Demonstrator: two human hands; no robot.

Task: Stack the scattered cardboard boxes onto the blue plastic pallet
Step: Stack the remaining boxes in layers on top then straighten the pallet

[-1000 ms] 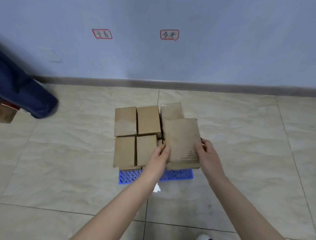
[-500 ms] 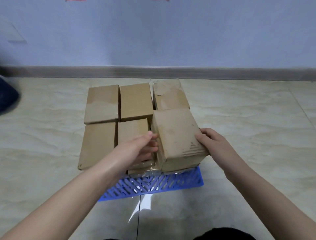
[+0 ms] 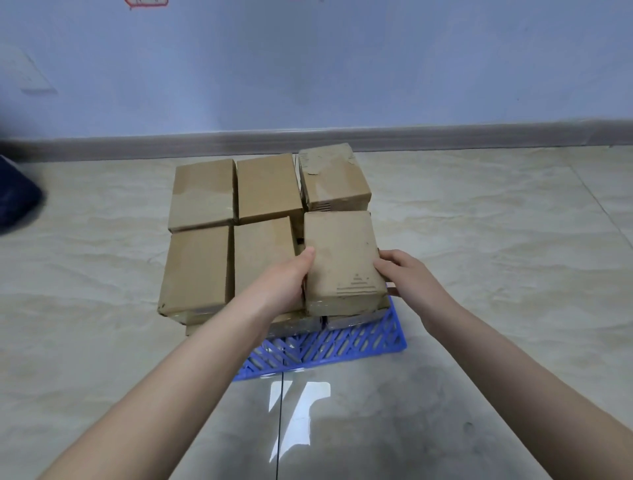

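A blue plastic pallet [image 3: 346, 346] lies on the tiled floor with several brown cardboard boxes stacked on it in two layers. The front right box [image 3: 342, 260] of the top layer sits between my hands. My left hand [image 3: 286, 284] grips its left side, thumb on the top edge. My right hand [image 3: 406, 274] holds its right side with curled fingers. Behind it stands another box [image 3: 334, 178], and to the left lie further boxes [image 3: 197, 267] side by side.
A pale blue wall with a grey skirting board [image 3: 445, 133] runs close behind the pallet. A dark blue object [image 3: 17, 202] lies on the floor at the far left. A red-framed label [image 3: 145, 2] shows at the top edge of the wall.
The box between my hands has come down onto the front right of the stack and lies squarer to the others. The camera has moved closer and lower.
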